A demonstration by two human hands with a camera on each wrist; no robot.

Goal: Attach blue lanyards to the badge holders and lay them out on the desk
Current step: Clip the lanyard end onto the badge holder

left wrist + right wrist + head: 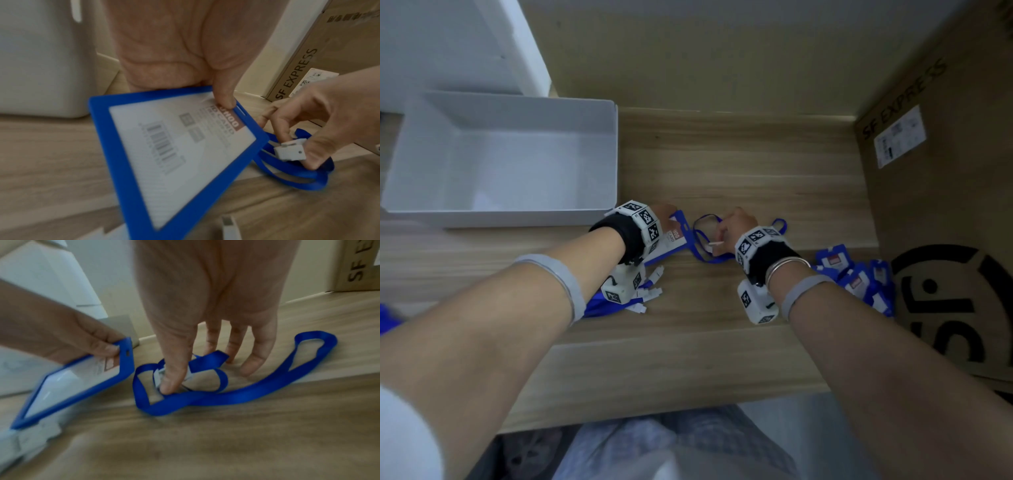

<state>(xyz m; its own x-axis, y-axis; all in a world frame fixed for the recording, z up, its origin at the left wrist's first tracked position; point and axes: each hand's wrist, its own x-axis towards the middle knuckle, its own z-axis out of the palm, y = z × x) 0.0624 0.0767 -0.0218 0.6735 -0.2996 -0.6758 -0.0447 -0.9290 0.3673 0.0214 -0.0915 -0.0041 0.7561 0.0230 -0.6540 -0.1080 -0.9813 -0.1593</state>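
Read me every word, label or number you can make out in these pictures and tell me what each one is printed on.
"SF EXPRESS": on the side of the cardboard box.
"ID CARD": on the paper insert in the badge holder that the left hand holds.
Brown strip above it: ends in "NOO", first letters covered by the thumb.
Barcode and fine print on the insert: too blurred.
Shipping label on the box: too small.

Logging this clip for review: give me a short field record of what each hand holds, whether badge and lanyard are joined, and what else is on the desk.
left hand: holds blue badge holder by its slotted end
right hand: pinches white clip of blue lanyard
attachment: not yet joined; clip beside the slot
lanyard strap: lying looped on desk
spare holders: piled at right
spare lanyards: bundle under left wrist
white tray: far left
cardboard box: right
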